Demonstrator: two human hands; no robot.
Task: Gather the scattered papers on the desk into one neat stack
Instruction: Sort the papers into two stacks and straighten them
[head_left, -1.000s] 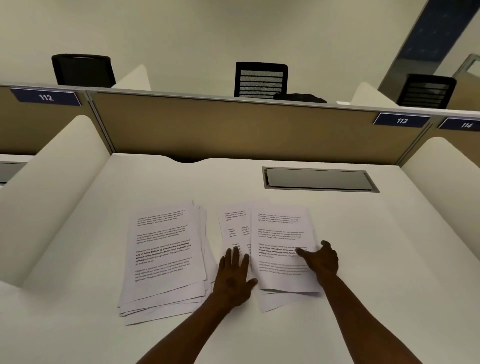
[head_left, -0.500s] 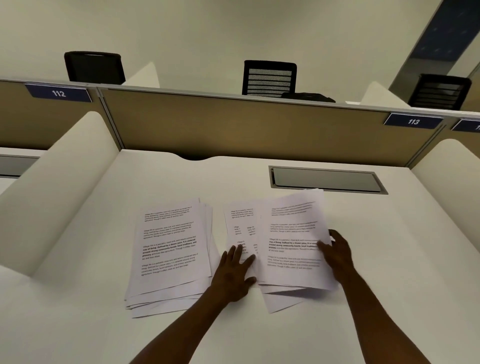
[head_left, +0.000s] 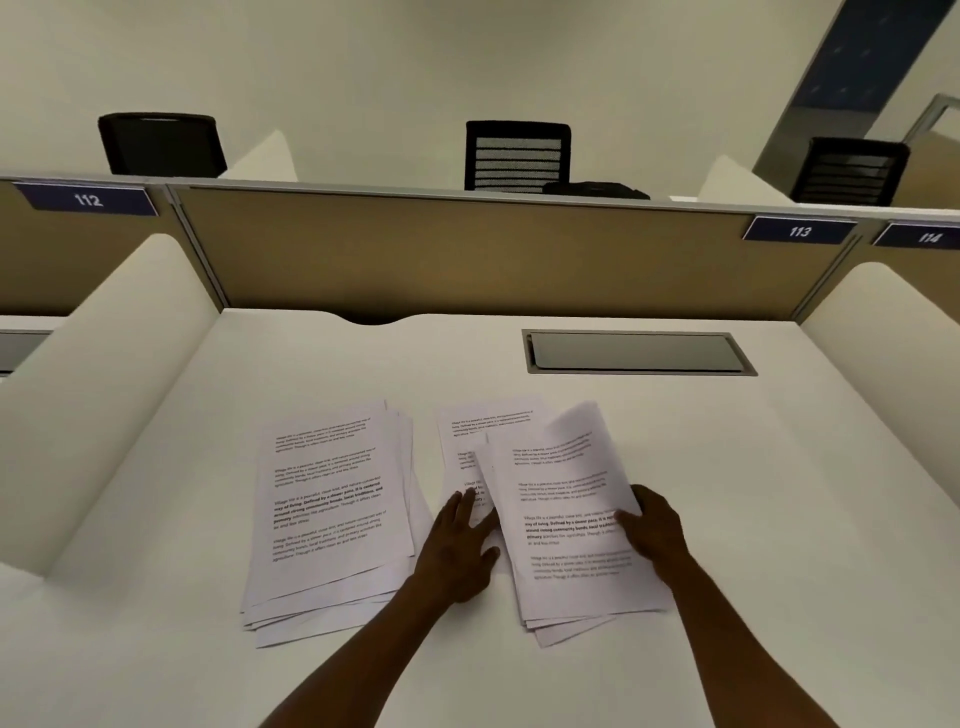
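Two piles unmerged: left pile (head_left: 332, 514) loose; right hand (head_left: 652, 530) grips right pile (head_left: 566, 519); left hand (head_left: 460, 540) flat, spread on sheets.

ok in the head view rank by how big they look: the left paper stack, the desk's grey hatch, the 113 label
1. Left paper stack, though it lies nearest the camera.
2. Grey hatch.
3. 113 label, farthest away.

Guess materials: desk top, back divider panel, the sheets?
Desk top: likely white laminate, matte; smooth, even, seamless. Divider panel: tan, probably fabric-covered, flat and glare-free, in a grey metal-looking frame. Sheets: plain printer paper, thin; the top one curls in the right hand.
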